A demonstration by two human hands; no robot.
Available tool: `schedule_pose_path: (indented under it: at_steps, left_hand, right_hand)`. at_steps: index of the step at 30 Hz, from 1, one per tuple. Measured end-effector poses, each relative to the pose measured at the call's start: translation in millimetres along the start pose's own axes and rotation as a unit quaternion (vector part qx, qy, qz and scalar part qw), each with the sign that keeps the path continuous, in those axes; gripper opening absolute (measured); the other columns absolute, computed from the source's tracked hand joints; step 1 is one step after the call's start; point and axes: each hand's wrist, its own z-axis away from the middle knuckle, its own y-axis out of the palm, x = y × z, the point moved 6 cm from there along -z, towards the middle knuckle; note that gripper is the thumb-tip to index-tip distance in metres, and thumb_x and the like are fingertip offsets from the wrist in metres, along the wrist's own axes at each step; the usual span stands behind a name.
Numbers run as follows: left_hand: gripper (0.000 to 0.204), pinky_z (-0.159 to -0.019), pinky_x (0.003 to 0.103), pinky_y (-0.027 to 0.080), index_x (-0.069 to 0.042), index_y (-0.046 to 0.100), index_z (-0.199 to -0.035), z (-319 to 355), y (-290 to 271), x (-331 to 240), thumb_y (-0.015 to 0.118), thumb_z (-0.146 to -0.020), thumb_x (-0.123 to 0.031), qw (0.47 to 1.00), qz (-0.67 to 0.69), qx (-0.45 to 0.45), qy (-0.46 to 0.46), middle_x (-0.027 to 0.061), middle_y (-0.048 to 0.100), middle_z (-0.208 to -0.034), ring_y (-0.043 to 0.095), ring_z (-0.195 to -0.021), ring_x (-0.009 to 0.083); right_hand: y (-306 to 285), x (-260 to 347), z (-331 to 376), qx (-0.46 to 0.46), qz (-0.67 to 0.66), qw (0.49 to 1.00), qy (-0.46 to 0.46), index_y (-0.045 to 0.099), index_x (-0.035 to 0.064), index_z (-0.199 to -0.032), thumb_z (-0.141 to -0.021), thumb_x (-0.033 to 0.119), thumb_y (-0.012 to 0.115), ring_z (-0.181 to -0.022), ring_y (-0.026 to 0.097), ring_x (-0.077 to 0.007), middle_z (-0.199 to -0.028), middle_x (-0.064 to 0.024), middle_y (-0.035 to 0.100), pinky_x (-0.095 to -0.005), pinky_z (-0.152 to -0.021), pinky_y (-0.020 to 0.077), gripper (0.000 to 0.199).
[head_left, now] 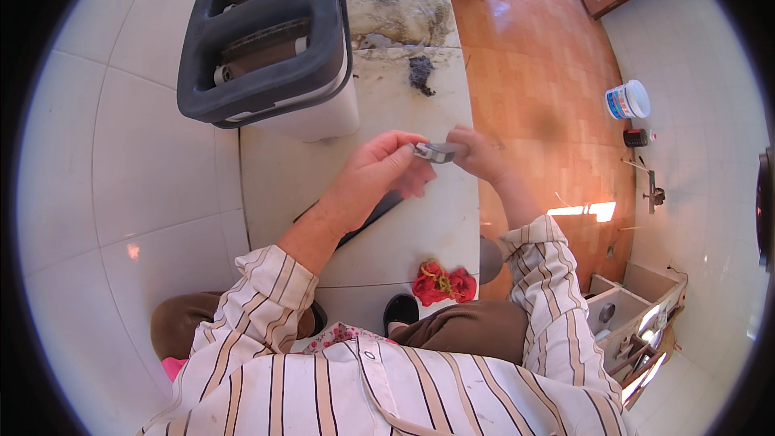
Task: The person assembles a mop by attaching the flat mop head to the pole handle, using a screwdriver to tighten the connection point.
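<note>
Over the pale ledge [282, 173], my two hands meet at a small grey and white plastic piece [436, 152]. My left hand [386, 163] pinches its left end between thumb and fingers. Closed on the right end is my right hand [480, 155], slightly blurred. A long dark flat bar [375, 216] shows beneath my left hand and wrist; whether it joins the plastic piece is hidden. Beyond my hands, a dark clump of lint or hair [421, 75] lies on the ledge.
A mop bucket [266, 85] with a dark grey top stands far left against the tiled wall. A crumpled red bundle [444, 282] with yellowish strands lies near my knee. Across the wooden floor are a white tub [628, 101], a dark bottle [638, 138] and a wooden cabinet [626, 307].
</note>
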Motion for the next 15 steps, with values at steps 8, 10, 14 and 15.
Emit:
schedule_pose_path:
  at_steps: [8, 10, 14, 15]
  left_hand:
    - [0.023, -0.067, 0.025, 0.046, -0.001, 0.046, -0.111, -9.6, 42.9, -29.3, 0.044, -0.089, -0.004, 0.996, -0.015, 0.056, 0.073, 0.0099, 0.061, -0.092, 0.057, -0.073, 0.0121]
    - [0.022, -0.066, 0.025, 0.046, 0.000, 0.047, -0.110, -14.5, 56.3, -35.8, 0.047, -0.087, -0.002, 0.990, -0.032, 0.068, 0.119, 0.0090, 0.060, -0.090, 0.057, -0.072, 0.0120]
    - [0.018, -0.064, 0.023, 0.046, 0.001, 0.051, -0.103, -22.2, 79.8, -40.8, 0.050, -0.085, 0.000, 0.980, -0.099, 0.091, 0.147, 0.0068, 0.058, -0.088, 0.056, -0.069, 0.0110]
    - [0.016, -0.063, 0.023, 0.046, 0.002, 0.052, -0.100, -23.7, 87.8, -43.5, 0.051, -0.084, 0.000, 0.966, -0.157, 0.095, 0.181, 0.0058, 0.058, -0.087, 0.055, -0.069, 0.0103]
  right_hand:
    - [-43.0, 26.2, 6.9, -0.068, 0.012, 0.998, -0.002, 0.046, 0.0026, -0.074, -0.065, -0.003, 0.059, -0.065, 0.044, -0.0222, -0.071, -0.0081, 0.045, -0.0296, -0.058, 0.0377, 0.017]
    - [-51.9, 30.0, 12.0, -0.075, 0.007, 0.997, 0.017, 0.045, 0.0025, -0.074, -0.065, -0.003, 0.059, -0.065, 0.043, -0.0216, -0.070, -0.0077, 0.044, -0.0295, -0.057, 0.0373, 0.017]
    - [-68.8, 27.0, 33.1, -0.090, -0.029, 0.993, 0.065, 0.043, 0.0030, -0.072, -0.066, 0.001, 0.060, -0.066, 0.042, -0.0178, -0.070, -0.0059, 0.042, -0.0277, -0.056, 0.0348, 0.019]
    - [-73.1, 23.7, 40.8, -0.100, -0.039, 0.992, 0.064, 0.042, 0.0033, -0.072, -0.066, 0.003, 0.063, -0.066, 0.041, -0.0171, -0.070, -0.0054, 0.042, -0.0276, -0.056, 0.0345, 0.021]
